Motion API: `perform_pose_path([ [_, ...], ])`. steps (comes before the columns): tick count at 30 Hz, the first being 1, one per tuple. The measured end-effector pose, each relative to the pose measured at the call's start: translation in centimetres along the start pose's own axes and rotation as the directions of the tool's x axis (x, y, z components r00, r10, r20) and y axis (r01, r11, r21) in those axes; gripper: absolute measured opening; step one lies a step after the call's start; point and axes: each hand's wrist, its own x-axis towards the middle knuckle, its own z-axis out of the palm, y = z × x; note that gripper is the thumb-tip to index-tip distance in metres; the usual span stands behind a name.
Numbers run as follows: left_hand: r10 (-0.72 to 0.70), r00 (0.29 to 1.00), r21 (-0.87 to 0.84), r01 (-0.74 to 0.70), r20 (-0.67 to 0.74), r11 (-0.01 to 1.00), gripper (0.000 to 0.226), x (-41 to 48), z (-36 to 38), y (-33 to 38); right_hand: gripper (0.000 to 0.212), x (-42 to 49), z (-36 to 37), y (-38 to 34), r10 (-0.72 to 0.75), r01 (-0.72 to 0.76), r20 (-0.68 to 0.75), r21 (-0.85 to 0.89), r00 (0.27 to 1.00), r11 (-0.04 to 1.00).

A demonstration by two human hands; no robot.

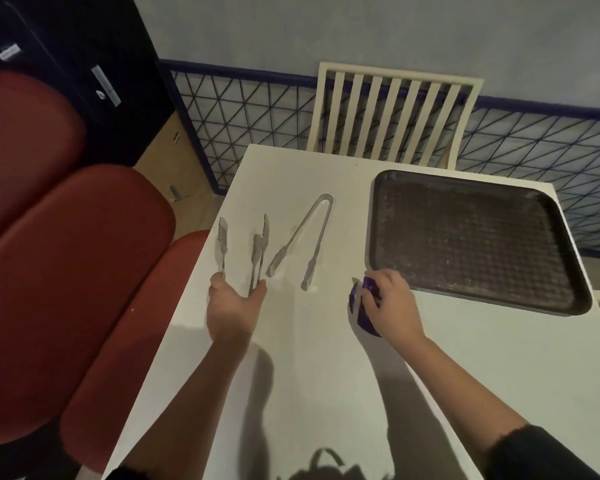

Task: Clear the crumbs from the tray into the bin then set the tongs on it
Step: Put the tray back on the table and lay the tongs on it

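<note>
A dark brown textured tray [471,237] lies on the white table [326,393] at the right, with pale specks of crumbs scattered on it. My left hand [232,306] grips metal tongs [257,251] by their handle ends, the toothed tips pointing away from me. A second pair of metal tongs [305,237] lies flat on the table between my hands, its arms spread. My right hand [392,306] rests by the tray's near left corner, closed over a small purple object [362,311] that I cannot identify.
A cream slatted chair [392,116] stands at the table's far edge. Red padded seats [66,271] fill the left side. A blue wire-mesh railing [243,119] runs behind. No bin is in view.
</note>
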Motion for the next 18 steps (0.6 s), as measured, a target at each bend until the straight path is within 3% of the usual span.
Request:
perform_pose_path([
  [3,0.064,0.995,-0.014,-0.063,0.072,0.998,0.084,-0.5,2.2,3.5,0.032,1.3,-2.8,5.0,0.113,-0.125,-0.139,-0.080,0.984,0.989],
  [6,0.158,0.983,-0.022,-0.156,0.094,0.987,0.082,-1.7,5.4,7.2,0.045,2.0,-5.2,10.1,0.241,-0.271,-0.175,-0.177,0.955,0.946],
  [12,0.247,0.950,0.130,-0.274,0.191,0.953,0.076,-4.7,13.6,14.5,0.084,3.2,-8.3,17.9,0.469,-0.441,-0.001,-0.341,0.883,0.830],
  [18,0.246,0.937,0.221,-0.303,0.250,0.927,0.077,-6.2,21.2,19.4,0.091,4.0,-8.5,19.2,0.463,-0.395,0.090,-0.397,0.882,0.828],
])
